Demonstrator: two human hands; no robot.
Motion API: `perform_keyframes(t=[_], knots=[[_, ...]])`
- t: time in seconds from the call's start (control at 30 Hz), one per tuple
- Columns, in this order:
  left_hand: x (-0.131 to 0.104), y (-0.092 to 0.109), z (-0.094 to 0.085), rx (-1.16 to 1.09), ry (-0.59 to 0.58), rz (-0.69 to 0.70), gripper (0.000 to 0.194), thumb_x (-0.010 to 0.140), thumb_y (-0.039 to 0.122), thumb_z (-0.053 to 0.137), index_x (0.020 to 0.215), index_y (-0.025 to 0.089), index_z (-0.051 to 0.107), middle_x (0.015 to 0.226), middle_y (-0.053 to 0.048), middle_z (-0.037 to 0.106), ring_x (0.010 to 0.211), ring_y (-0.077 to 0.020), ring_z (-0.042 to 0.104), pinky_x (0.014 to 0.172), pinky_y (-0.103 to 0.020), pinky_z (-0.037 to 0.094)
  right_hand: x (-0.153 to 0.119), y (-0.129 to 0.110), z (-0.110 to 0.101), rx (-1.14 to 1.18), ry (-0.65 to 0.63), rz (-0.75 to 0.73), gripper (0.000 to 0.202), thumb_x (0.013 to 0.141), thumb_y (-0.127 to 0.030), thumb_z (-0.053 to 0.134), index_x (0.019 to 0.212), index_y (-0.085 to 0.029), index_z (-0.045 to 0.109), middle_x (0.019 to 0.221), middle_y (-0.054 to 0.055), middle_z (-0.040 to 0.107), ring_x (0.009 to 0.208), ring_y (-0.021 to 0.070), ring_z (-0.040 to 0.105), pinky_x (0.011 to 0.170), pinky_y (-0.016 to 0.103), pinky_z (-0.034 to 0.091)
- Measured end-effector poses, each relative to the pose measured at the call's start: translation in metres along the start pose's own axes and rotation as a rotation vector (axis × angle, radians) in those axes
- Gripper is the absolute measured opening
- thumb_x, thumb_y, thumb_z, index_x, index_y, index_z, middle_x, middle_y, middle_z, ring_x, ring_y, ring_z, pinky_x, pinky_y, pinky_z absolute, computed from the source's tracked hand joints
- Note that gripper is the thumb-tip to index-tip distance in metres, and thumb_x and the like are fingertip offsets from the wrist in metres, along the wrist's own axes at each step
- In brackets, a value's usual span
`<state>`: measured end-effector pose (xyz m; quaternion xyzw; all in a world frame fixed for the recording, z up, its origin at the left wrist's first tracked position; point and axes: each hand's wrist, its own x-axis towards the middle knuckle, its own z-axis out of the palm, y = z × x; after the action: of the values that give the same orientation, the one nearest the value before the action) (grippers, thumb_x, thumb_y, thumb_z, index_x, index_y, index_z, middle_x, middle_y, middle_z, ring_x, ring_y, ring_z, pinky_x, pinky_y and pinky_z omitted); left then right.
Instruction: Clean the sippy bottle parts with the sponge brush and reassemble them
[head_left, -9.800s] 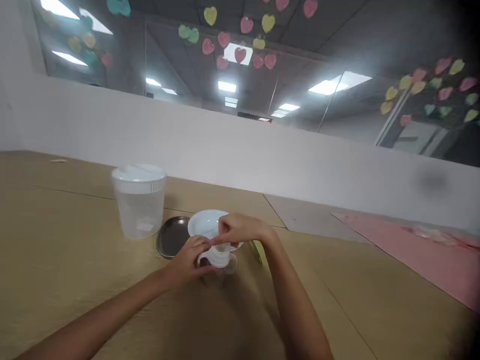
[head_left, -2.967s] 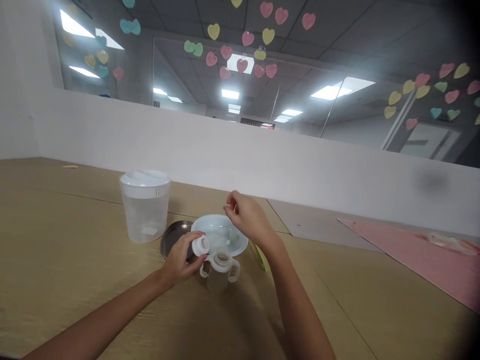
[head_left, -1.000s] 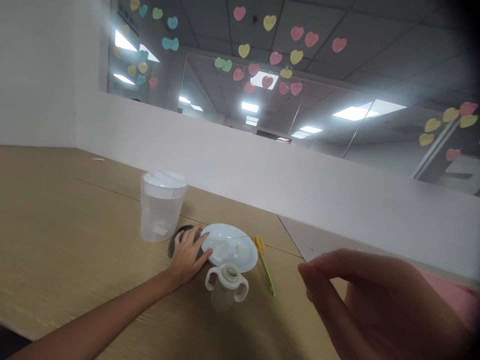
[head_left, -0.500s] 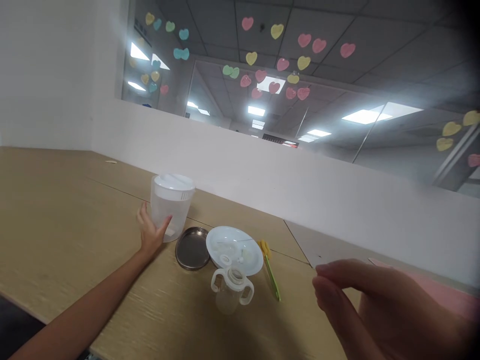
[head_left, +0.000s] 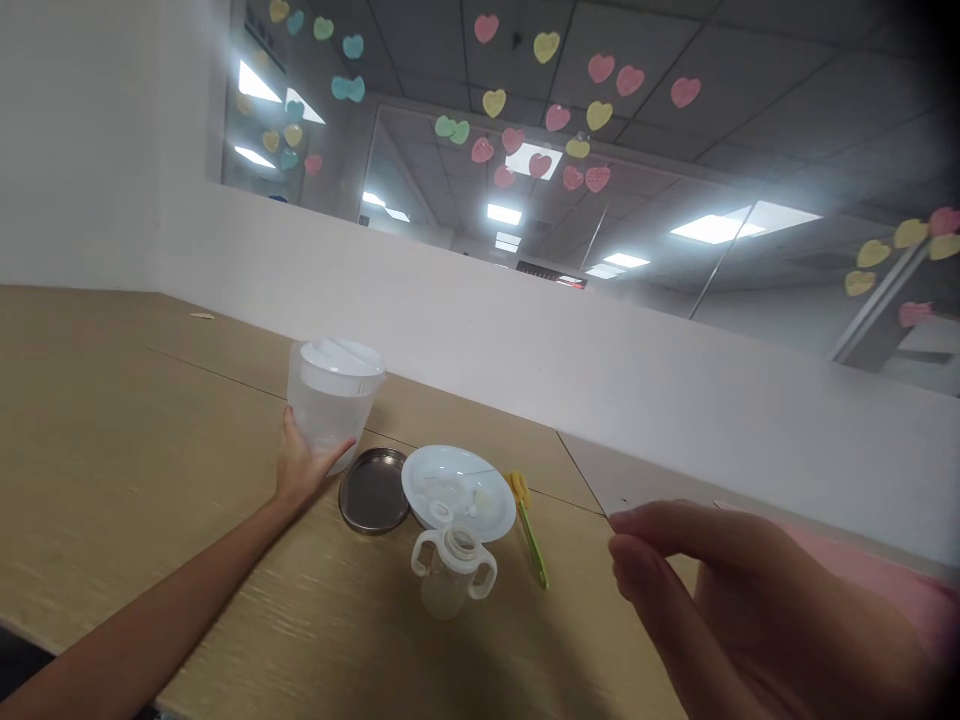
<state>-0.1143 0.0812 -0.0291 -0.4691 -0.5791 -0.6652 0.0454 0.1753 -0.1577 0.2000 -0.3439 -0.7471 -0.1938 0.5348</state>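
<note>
My left hand [head_left: 306, 462] is wrapped round the lower part of a translucent lidded pitcher [head_left: 334, 400], which is upright. Close to the camera at the right, my right hand [head_left: 720, 590] has thumb and forefinger pressed together; anything between them is too small to make out. A round metal tray [head_left: 374, 491] lies beside the pitcher. Next to it, a white bowl [head_left: 491, 515] holds clear and white small parts. In front of the bowl stands an open clear bottle [head_left: 447, 590] with two white handles. A brush [head_left: 534, 545] with a yellow head and green handle lies right of the bowl.
A white wall [head_left: 465, 330] with a window above it rises behind the wooden table [head_left: 112, 420]. Heart-shaped notes dot the glass. A pink surface [head_left: 847, 570] shows behind my right hand, and a small pale scrap [head_left: 202, 316] lies at the far left.
The view has shifted slightly. My left hand has closed in on the pitcher, its fingers now more behind it. My right hand keeps the same pinch.
</note>
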Motion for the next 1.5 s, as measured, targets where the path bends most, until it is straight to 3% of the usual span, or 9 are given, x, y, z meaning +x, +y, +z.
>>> perform_keyframes(t=[0.17, 0.4, 0.53, 0.7, 0.9, 1.07, 1.17, 1.37, 1.5], knots=[[0.0, 0.009, -0.002, 0.19, 0.023, 0.293, 0.108, 0.066, 0.064, 0.065, 0.145, 0.014, 0.012, 0.144, -0.021, 0.029, 0.131, -0.0416, 0.03, 0.106, -0.059, 0.025, 0.001, 0.001, 0.001, 0.034, -0.008, -0.015, 0.011, 0.083, -0.021, 0.059, 0.072, -0.022, 0.059, 0.053, -0.004, 0.057, 0.04, 0.0087, 0.049, 0.041, 0.021, 0.042], [-0.008, 0.012, 0.0, 0.252, -0.059, 0.649, 0.084, 0.077, 0.051, 0.06, 0.141, 0.011, 0.022, 0.142, -0.026, 0.032, 0.134, -0.0404, 0.026, 0.107, -0.061, 0.011, 0.007, -0.003, -0.003, -0.001, -0.115, 0.012, 0.012, 0.083, -0.021, 0.059, 0.071, -0.022, 0.061, 0.053, -0.003, 0.058, 0.041, 0.0097, 0.052, 0.042, 0.022, 0.044], [-0.01, 0.016, 0.001, 0.2, -0.124, 0.65, 0.097, 0.073, 0.054, 0.064, 0.143, 0.009, 0.014, 0.142, -0.028, 0.031, 0.133, -0.0413, 0.028, 0.106, -0.06, 0.019, 0.004, -0.001, 0.002, -0.018, -0.045, 0.004, 0.012, 0.084, -0.023, 0.058, 0.073, -0.023, 0.061, 0.051, -0.004, 0.056, 0.04, 0.01, 0.05, 0.041, 0.022, 0.043], [-0.012, 0.025, -0.007, 0.032, -0.172, 0.466, 0.115, 0.065, 0.058, 0.07, 0.145, 0.012, 0.002, 0.144, -0.025, 0.026, 0.132, -0.038, 0.03, 0.103, -0.051, 0.035, 0.002, 0.005, 0.009, -0.011, -0.007, -0.029, 0.011, 0.08, -0.02, 0.063, 0.071, -0.024, 0.06, 0.047, -0.006, 0.052, 0.037, 0.009, 0.047, 0.039, 0.022, 0.042], [-0.015, 0.03, -0.011, -0.017, -0.182, 0.643, 0.112, 0.068, 0.054, 0.068, 0.144, 0.015, -0.004, 0.147, -0.024, 0.014, 0.136, -0.039, 0.019, 0.108, -0.057, 0.023, 0.002, 0.006, 0.008, -0.053, -0.032, 0.005, 0.013, 0.082, -0.024, 0.062, 0.069, -0.025, 0.061, 0.048, -0.006, 0.055, 0.036, 0.0091, 0.046, 0.036, 0.022, 0.039], [-0.021, 0.036, -0.006, 0.016, -0.211, 0.702, 0.1, 0.074, 0.048, 0.064, 0.142, 0.018, -0.003, 0.149, -0.022, 0.01, 0.138, -0.0395, 0.014, 0.108, -0.061, 0.02, 0.005, 0.01, 0.005, -0.074, -0.086, -0.009, 0.013, 0.082, -0.024, 0.062, 0.069, -0.025, 0.061, 0.045, -0.006, 0.053, 0.033, 0.008, 0.042, 0.032, 0.022, 0.034], [-0.023, 0.039, -0.005, -0.002, -0.176, 0.647, 0.106, 0.072, 0.05, 0.067, 0.143, 0.012, -0.001, 0.148, -0.024, 0.012, 0.137, -0.0395, 0.016, 0.11, -0.059, 0.021, 0.005, 0.013, 0.005, -0.048, -0.094, -0.054, 0.013, 0.081, -0.024, 0.062, 0.068, -0.025, 0.061, 0.044, -0.007, 0.051, 0.031, 0.0069, 0.038, 0.032, 0.021, 0.034], [-0.015, 0.034, -0.001, -0.039, -0.039, 0.117, 0.119, 0.061, 0.058, 0.074, 0.145, 0.01, 0.003, 0.142, -0.024, 0.027, 0.131, -0.038, 0.03, 0.107, -0.053, 0.032, 0.003, 0.01, 0.005, -0.077, -0.086, 0.034, 0.013, 0.082, -0.026, 0.063, 0.069, -0.025, 0.062, 0.044, -0.006, 0.052, 0.033, 0.0078, 0.042, 0.032, 0.021, 0.033], [-0.006, 0.018, 0.001, -0.004, 0.047, -0.008, 0.112, 0.065, 0.059, 0.07, 0.145, 0.013, 0.006, 0.144, -0.024, 0.025, 0.133, -0.0383, 0.027, 0.109, -0.055, 0.028, 0.005, 0.012, 0.005, -0.027, -0.108, -0.009, 0.017, 0.083, -0.03, 0.062, 0.067, -0.024, 0.062, 0.043, -0.006, 0.051, 0.033, 0.0079, 0.042, 0.032, 0.022, 0.032]])
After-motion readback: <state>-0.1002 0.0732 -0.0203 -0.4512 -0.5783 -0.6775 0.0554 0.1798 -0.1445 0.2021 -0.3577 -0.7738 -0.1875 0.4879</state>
